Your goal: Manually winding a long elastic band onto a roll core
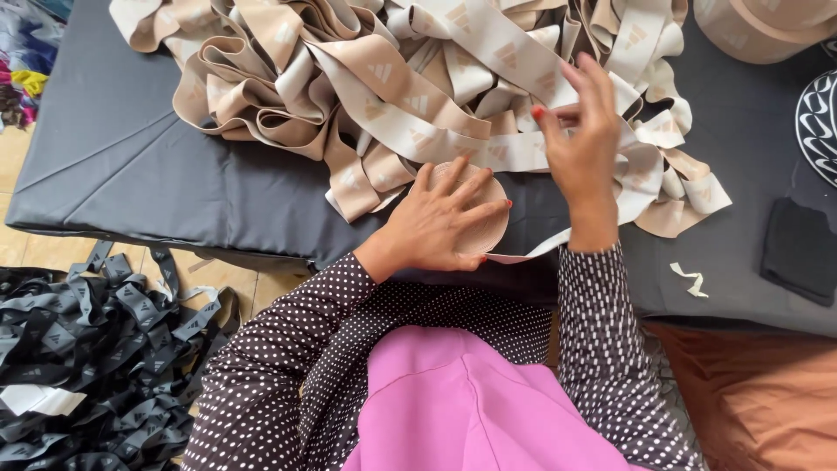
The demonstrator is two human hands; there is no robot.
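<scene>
The left hand [440, 218] lies flat, fingers spread, on one beige elastic roll [481, 218], hiding most of it. The right hand [582, 131] pinches the beige elastic band [523, 148] running to one tangled heap [392, 78], cut off above. Both rest on the dark bench [131, 174]. One black band pile [78, 366] lies on the floor.

The left hand [440, 222] lies flat, fingers spread, on a small wound roll of beige elastic band [484, 228] at the near edge of the dark grey worktop [131, 166]. The right hand [582, 144] is raised just beside it, its grip pinching a strand of the band that runs down to the roll. Behind both hands sprawls a loose heap of the same beige band [384, 87]. Black band [87, 366] lies piled on the floor at the left, and a black cloth [800, 251] rests on the worktop at the right.
</scene>
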